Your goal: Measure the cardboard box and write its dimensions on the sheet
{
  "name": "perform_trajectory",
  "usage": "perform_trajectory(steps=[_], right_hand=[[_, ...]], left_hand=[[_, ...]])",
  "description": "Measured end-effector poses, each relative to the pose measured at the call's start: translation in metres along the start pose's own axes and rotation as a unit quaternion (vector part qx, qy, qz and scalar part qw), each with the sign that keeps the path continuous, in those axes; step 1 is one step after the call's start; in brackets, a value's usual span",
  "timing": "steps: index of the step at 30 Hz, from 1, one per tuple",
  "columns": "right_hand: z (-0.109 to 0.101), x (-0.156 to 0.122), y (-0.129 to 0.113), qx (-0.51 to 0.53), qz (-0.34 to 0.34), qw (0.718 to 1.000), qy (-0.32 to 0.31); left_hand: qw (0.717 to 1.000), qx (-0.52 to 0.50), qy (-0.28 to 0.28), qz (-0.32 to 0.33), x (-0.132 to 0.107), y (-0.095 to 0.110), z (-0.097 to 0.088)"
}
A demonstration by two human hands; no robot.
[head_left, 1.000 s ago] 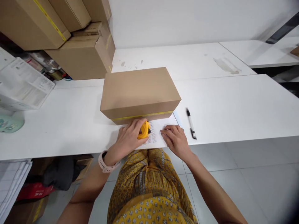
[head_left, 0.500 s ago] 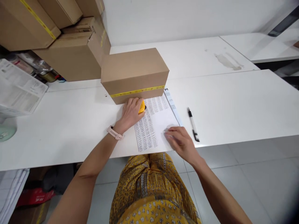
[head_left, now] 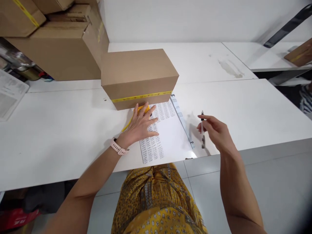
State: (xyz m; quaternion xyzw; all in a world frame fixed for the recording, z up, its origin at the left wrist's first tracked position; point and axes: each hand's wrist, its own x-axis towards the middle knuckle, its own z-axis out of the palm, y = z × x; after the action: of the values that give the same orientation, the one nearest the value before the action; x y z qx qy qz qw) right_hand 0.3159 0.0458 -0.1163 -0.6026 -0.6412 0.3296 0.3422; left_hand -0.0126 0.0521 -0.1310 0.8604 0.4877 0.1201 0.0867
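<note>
My left hand [head_left: 142, 125], a pink-strapped watch on its wrist, has its fingers spread above the paper's left edge. Under and just beyond those fingers is a yellow tape measure [head_left: 147, 109], with a yellow strip showing left of the hand; the rest is hidden. A sheet of paper [head_left: 173, 131] with columns of small handwriting lies on the table. To its right, my right hand [head_left: 214, 130] pinches a black-and-clear pen [head_left: 203, 138] between thumb and fingers, its tip pointing away from me. Behind the paper stands a closed cardboard box [head_left: 140, 70] with yellow tape.
Larger cardboard boxes [head_left: 65, 52] are stacked at the back left, beside assorted packets and a white printed carton [head_left: 11, 94]. The white table [head_left: 60, 139] has its front edge near my body. A smaller box [head_left: 301, 53] is at the far right.
My right hand has moved right from the paper and taken hold of the pen. My left hand's fingers have spread off the tape measure. The view has shifted slightly.
</note>
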Motion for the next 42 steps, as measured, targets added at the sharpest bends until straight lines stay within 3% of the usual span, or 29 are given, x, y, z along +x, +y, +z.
perform_trajectory(steps=[3, 8, 11, 16, 20, 22, 29, 36, 42], right_hand=[[0.001, 0.002, -0.028, 0.194, -0.046, 0.979, -0.034], [0.042, 0.019, -0.057, 0.257, -0.076, 0.963, -0.016], [0.074, 0.033, -0.060, 0.274, -0.038, 0.961, 0.006], [0.103, 0.046, -0.057, 0.301, 0.014, 0.951, -0.075], [0.116, 0.044, -0.042, 0.275, 0.018, 0.961, -0.015], [0.121, 0.042, -0.035, 0.260, 0.011, 0.965, -0.010], [0.123, 0.042, -0.032, 0.257, 0.030, 0.962, -0.083], [0.114, 0.044, -0.027, 0.160, 0.014, 0.987, 0.024], [0.111, 0.046, -0.030, 0.206, 0.002, 0.976, 0.065]], left_hand=[[1.000, -0.001, -0.001, 0.005, 0.000, -0.002, 0.000], [1.000, -0.002, 0.009, 0.002, -0.002, 0.000, 0.001], [1.000, -0.008, 0.014, 0.001, -0.002, 0.001, 0.001], [1.000, -0.005, 0.003, -0.011, -0.001, 0.004, -0.003], [1.000, -0.002, 0.004, -0.007, -0.001, 0.005, -0.003], [1.000, -0.006, 0.015, -0.005, -0.001, 0.003, -0.001], [0.998, -0.005, 0.056, 0.004, 0.000, -0.004, 0.007], [0.997, -0.011, 0.073, 0.006, 0.001, -0.007, 0.007], [0.997, -0.018, 0.076, 0.005, 0.001, -0.007, 0.008]])
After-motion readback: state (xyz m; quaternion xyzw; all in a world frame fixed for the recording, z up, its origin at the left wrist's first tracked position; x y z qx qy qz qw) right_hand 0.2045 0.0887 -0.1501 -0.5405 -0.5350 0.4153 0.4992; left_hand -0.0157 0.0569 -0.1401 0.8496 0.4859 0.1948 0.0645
